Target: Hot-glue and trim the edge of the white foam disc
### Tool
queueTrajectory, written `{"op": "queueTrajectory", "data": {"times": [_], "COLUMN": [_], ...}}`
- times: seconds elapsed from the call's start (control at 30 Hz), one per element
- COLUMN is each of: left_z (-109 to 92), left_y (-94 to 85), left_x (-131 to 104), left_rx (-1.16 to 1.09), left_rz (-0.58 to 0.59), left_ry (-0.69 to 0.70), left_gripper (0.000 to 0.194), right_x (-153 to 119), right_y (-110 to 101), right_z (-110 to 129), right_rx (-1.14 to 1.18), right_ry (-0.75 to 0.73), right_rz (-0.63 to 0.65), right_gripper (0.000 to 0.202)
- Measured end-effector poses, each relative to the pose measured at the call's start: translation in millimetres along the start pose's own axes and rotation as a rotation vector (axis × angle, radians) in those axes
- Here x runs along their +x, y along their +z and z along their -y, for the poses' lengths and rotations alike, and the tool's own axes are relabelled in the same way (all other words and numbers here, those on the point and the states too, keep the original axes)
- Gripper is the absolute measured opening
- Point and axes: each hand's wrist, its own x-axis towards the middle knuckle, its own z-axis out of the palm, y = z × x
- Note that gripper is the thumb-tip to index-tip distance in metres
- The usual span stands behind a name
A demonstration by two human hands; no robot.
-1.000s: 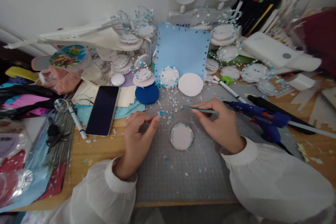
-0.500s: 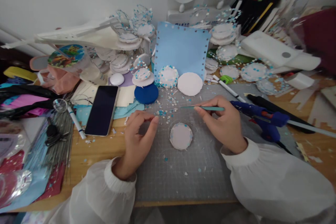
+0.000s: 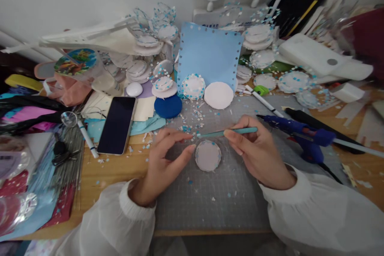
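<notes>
A round white paper disc (image 3: 208, 156) with a few blue bits at its edge lies on the grey cutting mat (image 3: 210, 208) between my hands. My right hand (image 3: 258, 152) pinches teal tweezers (image 3: 213, 133), whose tip points left just above the disc's far edge. On the left side my left hand (image 3: 165, 164) is open, thumb and forefinger apart near the disc's left edge, with nothing visible in it. Small blue and white confetti pieces (image 3: 196, 118) are scattered on the mat beyond the tweezers' tip.
A blue glue gun (image 3: 297, 128) lies to the right, and a phone (image 3: 117, 126) to the left. Behind the mat stand a light blue panel (image 3: 208, 54), a plain white disc (image 3: 219, 95), a dark blue disc (image 3: 168, 106) and several decorated white discs. Wires and papers crowd the far left.
My right hand has brought the tweezers nearer to me, towards the disc's far edge. My left hand has shifted right, closer to the disc, its fingers stretching out more.
</notes>
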Motion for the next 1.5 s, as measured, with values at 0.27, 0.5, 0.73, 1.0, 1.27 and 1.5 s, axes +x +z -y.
{"op": "queueTrajectory", "data": {"times": [0.27,0.5,0.73,1.0,1.27,1.5], "left_z": [-1.6,-2.3,-5.2,-3.6,-2.2,-3.2], "left_y": [-1.7,-2.5,-5.2,-3.1,3.1,1.8], "left_x": [-0.8,1.5,2.0,0.9,2.9,2.1], "left_rx": [0.02,0.084,0.09,-0.144,-0.269,-0.273], "left_rz": [0.008,-0.058,-0.074,-0.09,-0.032,0.056], "left_ry": [0.076,0.195,0.232,-0.026,-0.177,-0.15], "left_gripper": [0.017,0.014,0.016,0.007,0.008,0.005], "right_x": [-5.6,-7.4,-9.3,-9.6,-10.4,-11.9], "right_y": [0.0,2.1,1.3,-0.7,-3.0,-2.0], "right_z": [-2.5,2.8,2.8,3.4,1.7,3.3], "right_rx": [-0.094,-0.229,-0.249,-0.289,-0.256,-0.267], "right_ry": [-0.029,-0.106,-0.131,-0.205,-0.208,-0.224], "right_rz": [0.124,0.113,0.112,0.05,0.008,0.041], "right_gripper": [0.024,0.022,0.022,0.02,0.021,0.018]}}
